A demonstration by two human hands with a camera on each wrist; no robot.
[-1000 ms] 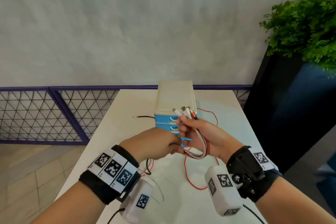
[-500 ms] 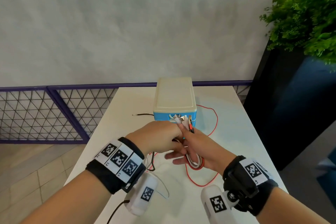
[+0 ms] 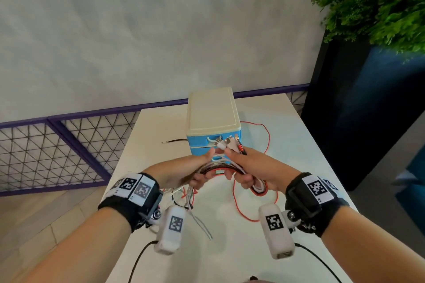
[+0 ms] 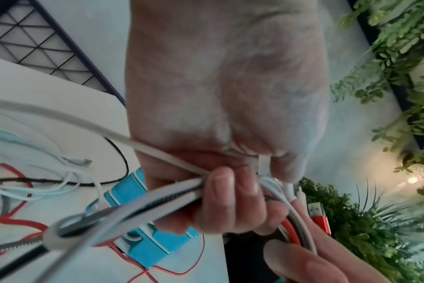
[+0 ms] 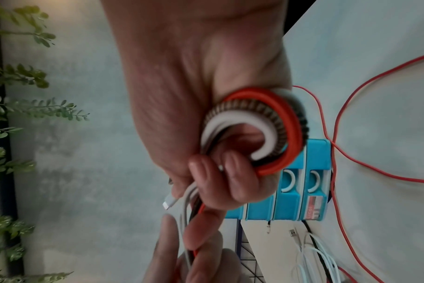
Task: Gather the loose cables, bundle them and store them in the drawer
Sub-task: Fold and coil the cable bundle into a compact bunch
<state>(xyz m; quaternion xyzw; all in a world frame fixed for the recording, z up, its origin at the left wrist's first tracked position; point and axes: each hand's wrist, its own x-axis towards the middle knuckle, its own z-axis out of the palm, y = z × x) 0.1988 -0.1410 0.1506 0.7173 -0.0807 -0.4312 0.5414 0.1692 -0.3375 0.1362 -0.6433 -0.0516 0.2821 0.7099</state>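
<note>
Both grips clamp the cable bundle (image 3: 226, 166), right hand (image 3: 257, 167) on the looped end, left hand (image 3: 184, 169) alongside; drawer unit (image 5: 300, 193) label unreadable.

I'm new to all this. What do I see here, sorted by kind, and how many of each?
Cable bundle: 1
Hands: 2, the left hand and the right hand, both gripping the bundle
Drawer unit: 1
Table: 1
Plant: 1
Total: 6
</note>
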